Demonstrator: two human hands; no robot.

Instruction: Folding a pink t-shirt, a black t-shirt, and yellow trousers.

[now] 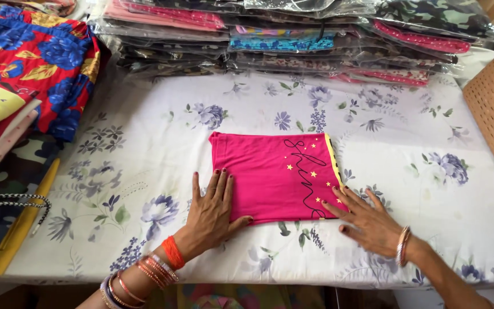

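Both hands lie flat, fingers spread, on the folded pink garment [273,176]: left hand [211,214] at its near-left corner, right hand [367,220] at its near-right corner.

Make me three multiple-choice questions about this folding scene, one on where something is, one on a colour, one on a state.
1. Where do the bagged garments lie?
A. along the table's far edge
B. under the hands
C. on the floor

2. What colour is the folded garment under the hands?
A. white
B. pink
C. green

3. How do the left hand and right hand sit?
A. clenched in fists
B. raised off the table
C. flat with fingers spread

Answers:
1 A, the stacks lie at the far side of the floral sheet.
2 B, it is bright pink with gold stars.
3 C, both press flat at its near edge.
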